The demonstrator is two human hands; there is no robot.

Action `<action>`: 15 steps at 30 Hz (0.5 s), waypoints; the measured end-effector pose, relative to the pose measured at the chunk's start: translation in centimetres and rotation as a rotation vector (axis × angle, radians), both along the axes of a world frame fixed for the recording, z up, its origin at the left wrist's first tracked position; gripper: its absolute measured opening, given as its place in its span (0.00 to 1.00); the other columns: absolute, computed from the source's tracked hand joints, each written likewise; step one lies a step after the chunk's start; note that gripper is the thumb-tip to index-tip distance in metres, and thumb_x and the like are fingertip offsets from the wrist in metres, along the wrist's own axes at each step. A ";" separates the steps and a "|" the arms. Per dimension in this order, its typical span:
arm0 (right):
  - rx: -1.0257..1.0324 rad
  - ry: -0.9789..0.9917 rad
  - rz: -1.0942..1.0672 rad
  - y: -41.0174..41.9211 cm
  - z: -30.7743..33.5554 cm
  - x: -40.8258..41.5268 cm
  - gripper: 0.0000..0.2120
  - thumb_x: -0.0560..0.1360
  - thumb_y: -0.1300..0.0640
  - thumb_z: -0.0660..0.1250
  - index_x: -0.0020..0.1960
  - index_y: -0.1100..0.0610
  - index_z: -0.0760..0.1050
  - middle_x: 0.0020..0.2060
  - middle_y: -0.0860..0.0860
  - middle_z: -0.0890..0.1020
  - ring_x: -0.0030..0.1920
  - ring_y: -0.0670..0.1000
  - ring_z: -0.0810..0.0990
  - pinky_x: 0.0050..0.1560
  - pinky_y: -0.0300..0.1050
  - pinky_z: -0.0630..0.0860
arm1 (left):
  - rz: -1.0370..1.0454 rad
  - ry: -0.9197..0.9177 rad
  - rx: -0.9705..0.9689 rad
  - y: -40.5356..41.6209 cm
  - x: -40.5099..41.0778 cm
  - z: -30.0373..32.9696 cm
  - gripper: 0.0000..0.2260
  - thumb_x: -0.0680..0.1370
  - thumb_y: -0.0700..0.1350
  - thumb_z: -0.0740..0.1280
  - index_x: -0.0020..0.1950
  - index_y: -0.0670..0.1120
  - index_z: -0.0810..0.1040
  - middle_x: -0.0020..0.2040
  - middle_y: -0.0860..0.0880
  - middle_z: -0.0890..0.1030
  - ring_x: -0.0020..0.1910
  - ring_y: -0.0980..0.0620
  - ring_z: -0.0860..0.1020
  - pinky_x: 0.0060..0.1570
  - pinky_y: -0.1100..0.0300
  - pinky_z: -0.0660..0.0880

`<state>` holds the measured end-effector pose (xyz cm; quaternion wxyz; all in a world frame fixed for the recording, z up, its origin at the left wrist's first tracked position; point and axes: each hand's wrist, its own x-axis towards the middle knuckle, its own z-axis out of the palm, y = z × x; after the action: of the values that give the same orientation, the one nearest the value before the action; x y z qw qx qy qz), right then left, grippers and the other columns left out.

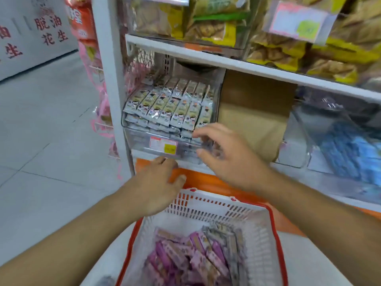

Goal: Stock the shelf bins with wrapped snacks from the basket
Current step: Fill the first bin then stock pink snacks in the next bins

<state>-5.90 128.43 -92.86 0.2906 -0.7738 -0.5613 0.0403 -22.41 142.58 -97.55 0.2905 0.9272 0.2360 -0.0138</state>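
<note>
basket: white plastic lattice basket [206, 205] with a red rim, right under the camera, sitting low in front of the shelf

basket snacks: pile of slim pink and purple wrapped bars [185, 259] plus a few greyish ones, shiny film, lying every which way in the bottom

left hand: left hand [156, 182] is knuckles-up at the orange strip [208, 180] under the shelf edge, fingers loosely bent, not holding anything as far as I can see

right hand: right hand [228, 157] has its fingers spread and a bit curved, tips at the front right corner of the bin; blurry there, can't say if it's actually touching, nothing pinched

bin: clear hard-plastic bin [144, 139] on the white shelf [226, 65], price label on the front

bin snacks: neat tight rows of glossy cream-and-silver packets [169, 106], stacked in layers

next door: brown cardboard box [255, 112], then another clear bin of blue packs [350, 149]
</note>
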 end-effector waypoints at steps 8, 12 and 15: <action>-0.531 0.316 -0.221 -10.0 -17.0 0.7 0.20 0.82 0.53 0.68 0.74 0.46 0.73 0.67 0.44 0.73 0.70 0.49 0.74 0.66 0.43 0.72 | 0.071 0.339 0.056 -1.4 -0.1 -12.6 0.38 0.82 0.58 0.63 0.83 0.46 0.46 0.82 0.43 0.51 0.80 0.36 0.56 0.76 0.37 0.61; -0.698 0.465 -0.295 -12.0 -24.2 2.2 0.27 0.81 0.56 0.70 0.79 0.52 0.69 0.78 0.51 0.69 0.78 0.55 0.68 0.71 0.45 0.69 | 0.152 0.402 0.037 -1.1 -1.6 -17.0 0.43 0.82 0.53 0.64 0.83 0.42 0.37 0.84 0.42 0.42 0.83 0.38 0.49 0.78 0.38 0.57; -0.807 0.443 -0.354 -12.7 -27.7 3.1 0.30 0.80 0.55 0.71 0.80 0.52 0.67 0.76 0.55 0.72 0.73 0.58 0.73 0.72 0.50 0.71 | 0.159 0.393 0.006 -1.2 -1.8 -18.8 0.50 0.79 0.58 0.68 0.82 0.44 0.31 0.84 0.45 0.38 0.83 0.38 0.44 0.79 0.36 0.55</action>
<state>-2.77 115.69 -120.51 0.0824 -0.8810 -0.2855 0.3682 -24.22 141.40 -116.35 0.2363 0.8860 0.3606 -0.1708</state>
